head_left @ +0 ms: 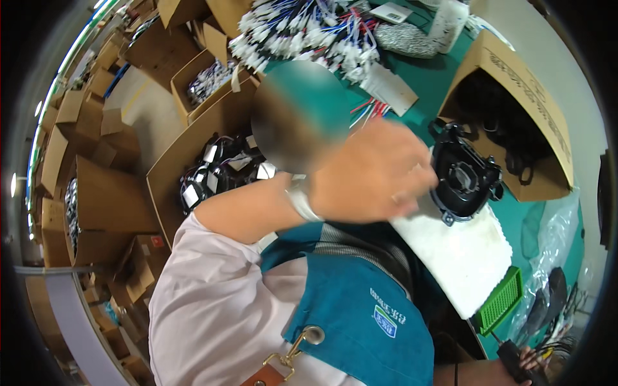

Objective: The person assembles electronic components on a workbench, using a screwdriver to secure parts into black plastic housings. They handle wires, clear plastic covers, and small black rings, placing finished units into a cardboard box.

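My left hand [380,170], with a band on its wrist, reaches across the middle. It is blurred, with the fingers curled in; what they hold, if anything, is hidden. Right beside its fingertips a black plastic housing [465,177] with a round recess rests tilted at the far edge of a white cloth [460,257]. Whether they touch, I cannot tell. At the lower right, my right hand [533,361] is wrapped round a dark electric screwdriver [514,360]. Its thin bit points toward a green perforated tray [501,301] by the cloth.
An open cardboard box [553,151] of black parts stands at the right. A heap of wires with white connectors [290,35] covers the back of the green table [418,83]. On the left are a carton of black wired parts [219,164] and stacked boxes. Clear plastic film [553,238] lies right.
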`<action>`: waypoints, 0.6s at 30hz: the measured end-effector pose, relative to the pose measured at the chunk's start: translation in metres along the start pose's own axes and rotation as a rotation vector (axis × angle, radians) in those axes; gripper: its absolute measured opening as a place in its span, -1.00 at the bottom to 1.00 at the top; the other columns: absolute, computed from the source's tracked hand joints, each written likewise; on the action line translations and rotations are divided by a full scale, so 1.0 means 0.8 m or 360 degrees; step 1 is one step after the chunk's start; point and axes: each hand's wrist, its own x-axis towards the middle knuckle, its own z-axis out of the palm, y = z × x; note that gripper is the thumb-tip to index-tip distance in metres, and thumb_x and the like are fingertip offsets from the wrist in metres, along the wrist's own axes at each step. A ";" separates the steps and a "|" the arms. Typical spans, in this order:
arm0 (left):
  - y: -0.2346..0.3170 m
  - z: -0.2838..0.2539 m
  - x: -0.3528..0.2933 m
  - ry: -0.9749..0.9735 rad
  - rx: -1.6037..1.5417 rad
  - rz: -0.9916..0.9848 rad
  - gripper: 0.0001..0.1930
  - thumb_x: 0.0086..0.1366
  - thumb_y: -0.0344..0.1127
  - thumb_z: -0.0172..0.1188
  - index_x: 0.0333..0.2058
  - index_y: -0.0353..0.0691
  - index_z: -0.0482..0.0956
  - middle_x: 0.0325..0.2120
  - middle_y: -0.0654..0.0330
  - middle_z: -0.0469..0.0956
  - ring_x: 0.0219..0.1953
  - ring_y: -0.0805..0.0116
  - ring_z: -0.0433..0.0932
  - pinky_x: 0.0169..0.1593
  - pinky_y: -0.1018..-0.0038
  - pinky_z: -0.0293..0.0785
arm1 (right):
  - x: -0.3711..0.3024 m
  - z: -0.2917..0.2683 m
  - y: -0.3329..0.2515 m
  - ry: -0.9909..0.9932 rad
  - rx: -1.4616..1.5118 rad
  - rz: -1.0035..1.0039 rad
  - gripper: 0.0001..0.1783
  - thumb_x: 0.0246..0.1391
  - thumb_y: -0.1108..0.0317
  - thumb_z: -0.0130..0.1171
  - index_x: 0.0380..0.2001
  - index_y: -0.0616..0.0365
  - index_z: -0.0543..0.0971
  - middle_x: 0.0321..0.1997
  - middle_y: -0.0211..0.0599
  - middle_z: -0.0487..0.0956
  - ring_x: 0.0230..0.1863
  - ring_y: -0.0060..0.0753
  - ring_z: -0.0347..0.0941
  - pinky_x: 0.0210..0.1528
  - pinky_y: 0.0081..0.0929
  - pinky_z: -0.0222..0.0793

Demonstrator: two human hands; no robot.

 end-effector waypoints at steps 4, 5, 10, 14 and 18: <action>0.013 0.069 0.014 -0.0358 0.0121 0.0180 -0.70 -0.06 -0.28 0.17 -0.27 -0.12 0.51 -0.27 0.25 0.45 -0.17 0.32 0.42 -0.14 0.42 0.29 | -0.001 -0.022 -0.030 0.0054 -0.0018 -0.0045 -0.55 -0.15 0.29 0.25 -0.17 0.19 0.36 -0.52 -0.38 0.29 -0.52 -0.52 0.25 -0.41 -0.57 0.19; 0.012 0.080 0.017 -0.0374 0.0126 0.0193 -0.73 -0.04 -0.30 0.14 -0.28 -0.12 0.51 -0.28 0.25 0.44 -0.18 0.33 0.41 -0.14 0.43 0.28 | -0.005 -0.030 -0.038 0.0059 -0.0018 -0.0058 -0.55 -0.15 0.29 0.25 -0.17 0.19 0.37 -0.51 -0.38 0.28 -0.52 -0.52 0.24 -0.40 -0.57 0.19; 0.034 0.106 0.039 -0.0253 -0.0136 0.0406 -0.91 -0.03 -0.30 0.10 -0.50 -0.06 0.40 -0.58 0.35 0.28 -0.45 0.40 0.34 -0.33 0.48 0.22 | -0.027 -0.051 -0.051 0.0114 -0.0030 -0.0124 -0.58 -0.13 0.29 0.24 -0.19 0.19 0.37 -0.51 -0.36 0.27 -0.51 -0.50 0.24 -0.38 -0.55 0.18; 0.089 0.110 0.038 -0.0263 -0.0438 0.0502 -0.89 -0.04 -0.30 0.11 -0.53 -0.11 0.37 -0.59 0.33 0.27 -0.45 0.40 0.33 -0.35 0.48 0.23 | -0.028 -0.046 -0.051 0.0074 -0.0010 -0.0098 -0.60 -0.12 0.29 0.22 -0.20 0.19 0.37 -0.50 -0.35 0.27 -0.50 -0.49 0.24 -0.36 -0.54 0.18; 0.105 0.108 0.049 -0.0286 -0.0675 0.0539 -0.78 0.01 -0.23 0.14 -0.37 -0.20 0.45 -0.45 0.23 0.37 -0.34 0.31 0.40 -0.23 0.41 0.30 | -0.028 -0.009 -0.043 0.0034 -0.0150 -0.0152 -0.43 -0.06 0.19 0.15 -0.02 0.24 0.26 -0.45 -0.31 0.21 -0.43 -0.45 0.18 -0.31 -0.47 0.15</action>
